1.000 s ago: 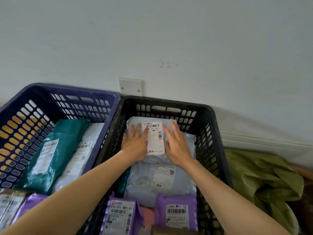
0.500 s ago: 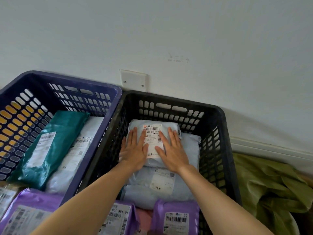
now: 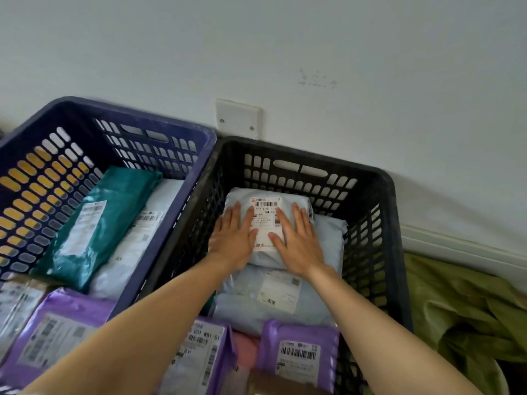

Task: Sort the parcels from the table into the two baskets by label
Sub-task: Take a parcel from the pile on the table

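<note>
Grey parcel (image 3: 266, 196) lies at far end of black basket (image 3: 390, 223), atop another grey parcel (image 3: 273, 306). Left hand (image 3: 232, 240) and right hand (image 3: 299, 242) press flat on it, fingers straight. Blue basket (image 3: 182, 132) sits left, touching.

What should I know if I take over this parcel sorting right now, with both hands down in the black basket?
Left hand: open, flat on the top grey parcel, left of its label.
Right hand: open, flat on the same parcel, right of the label.
Things: that parcel lies at the far end of the black basket, on another grey parcel; purple parcels at the near end. The blue basket holds a teal parcel and a pale parcel.
Done: this parcel is placed.
Left: lift both hands off. The table is out of view, so remaining parcels are unknown.
</note>
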A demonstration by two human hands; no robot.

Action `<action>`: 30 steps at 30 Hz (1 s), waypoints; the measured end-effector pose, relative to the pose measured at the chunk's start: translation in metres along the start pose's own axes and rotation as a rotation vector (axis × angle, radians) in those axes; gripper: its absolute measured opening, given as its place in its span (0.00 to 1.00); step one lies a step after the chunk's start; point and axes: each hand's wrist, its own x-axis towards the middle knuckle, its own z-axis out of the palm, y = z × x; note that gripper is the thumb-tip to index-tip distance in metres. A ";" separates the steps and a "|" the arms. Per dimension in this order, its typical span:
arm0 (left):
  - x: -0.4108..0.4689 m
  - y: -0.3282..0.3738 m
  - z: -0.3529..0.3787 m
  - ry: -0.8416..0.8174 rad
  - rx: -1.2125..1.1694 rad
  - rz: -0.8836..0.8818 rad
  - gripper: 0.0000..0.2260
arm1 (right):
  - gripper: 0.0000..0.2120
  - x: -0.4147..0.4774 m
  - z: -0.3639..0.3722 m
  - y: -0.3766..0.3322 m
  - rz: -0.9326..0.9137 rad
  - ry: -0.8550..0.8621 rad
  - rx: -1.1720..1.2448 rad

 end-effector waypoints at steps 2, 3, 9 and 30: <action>-0.006 0.001 -0.016 0.003 0.083 0.019 0.26 | 0.30 0.000 -0.006 -0.003 0.007 0.012 0.021; -0.010 0.001 -0.024 0.020 0.112 0.026 0.26 | 0.30 -0.001 -0.008 -0.004 0.008 0.024 0.037; -0.036 0.000 -0.063 0.108 0.170 0.068 0.26 | 0.27 -0.004 -0.025 -0.009 -0.015 0.195 0.100; -0.163 -0.150 -0.167 0.400 -0.046 -0.082 0.24 | 0.22 -0.020 -0.071 -0.217 -0.362 0.366 0.331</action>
